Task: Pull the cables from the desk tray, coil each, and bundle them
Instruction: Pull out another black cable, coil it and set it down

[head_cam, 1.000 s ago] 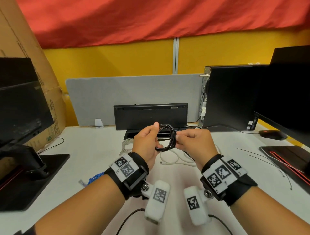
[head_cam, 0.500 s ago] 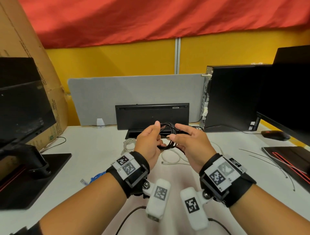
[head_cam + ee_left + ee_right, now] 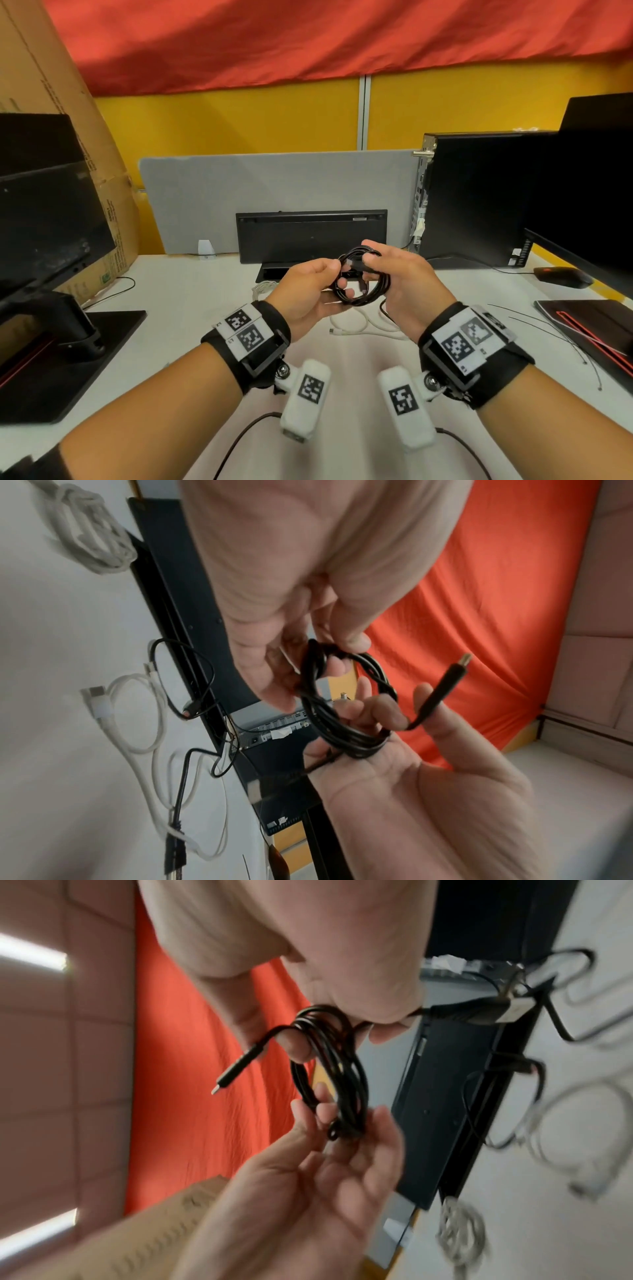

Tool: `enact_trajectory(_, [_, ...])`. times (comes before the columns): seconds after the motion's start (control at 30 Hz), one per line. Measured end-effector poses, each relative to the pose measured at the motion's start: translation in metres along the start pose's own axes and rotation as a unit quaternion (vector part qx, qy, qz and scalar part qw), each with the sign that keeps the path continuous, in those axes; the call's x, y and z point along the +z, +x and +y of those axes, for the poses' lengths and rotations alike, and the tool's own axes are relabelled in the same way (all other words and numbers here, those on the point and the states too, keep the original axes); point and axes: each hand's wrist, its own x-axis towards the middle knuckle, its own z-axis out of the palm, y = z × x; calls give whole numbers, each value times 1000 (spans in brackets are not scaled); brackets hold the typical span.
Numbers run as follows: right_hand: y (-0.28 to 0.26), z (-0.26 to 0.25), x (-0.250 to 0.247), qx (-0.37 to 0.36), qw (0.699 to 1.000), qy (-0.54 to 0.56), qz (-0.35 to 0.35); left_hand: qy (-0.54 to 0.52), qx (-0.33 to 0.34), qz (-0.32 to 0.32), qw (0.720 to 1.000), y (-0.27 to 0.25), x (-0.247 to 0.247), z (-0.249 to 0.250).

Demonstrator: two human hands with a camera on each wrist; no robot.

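A black cable (image 3: pixel 363 286), wound into a small coil, hangs above the desk between both hands. My left hand (image 3: pixel 342 279) pinches the coil's left side between thumb and fingers. My right hand (image 3: pixel 368 255) has fingers curled through the coil's right side and pinches the cable's loose end near its plug. In the left wrist view the plug (image 3: pixel 452 674) sticks out past the right hand (image 3: pixel 394 712). The right wrist view shows the same coil (image 3: pixel 329 1074) and plug (image 3: pixel 240 1066). The black desk tray (image 3: pixel 270 272) lies behind the hands.
White cables (image 3: pixel 359 327) lie loose under the hands, and a coiled white one (image 3: pixel 263 287) lies by the tray. An upright keyboard (image 3: pixel 311 236) and a grey divider (image 3: pixel 274 192) stand behind. A PC tower (image 3: pixel 479 202), a mouse (image 3: pixel 561 275) and monitors flank the desk.
The coil has turned from edge-on to face me and shifted slightly right. My right hand has let go of its side and now pinches the plug end over the coil's top.
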Motion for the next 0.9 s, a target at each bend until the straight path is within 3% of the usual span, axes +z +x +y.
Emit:
enact_trajectory(0.17, [-1,-3,11,-39,986,-157,-50,46,24,50,997,2,-4,8])
enact_trajectory(0.33, [-2,-1,15,-73,944,-312,-82,37,25,99,994,1,-12,11])
enact_trajectory(0.43, [1,6,15,-114,908,-404,-1,6,26,118,993,-2,-17,13])
enact_trajectory(0.5, [2,9,16,-86,886,-451,64,-6,32,125,992,-5,-23,15])
enact_trajectory(0.57, [4,12,19,13,896,-440,54,-11,35,121,992,-9,-29,17])
enact_trajectory(0.67, [1,17,33,128,952,-278,-1,1,26,110,994,-16,-37,17])
enact_trajectory(0.77, [0,26,43,95,986,-135,-26,13,15,110,994,-22,-47,16])
enact_trajectory(0.9, [2,35,54,31,989,-134,-50,33,1,122,992,-32,-64,17])
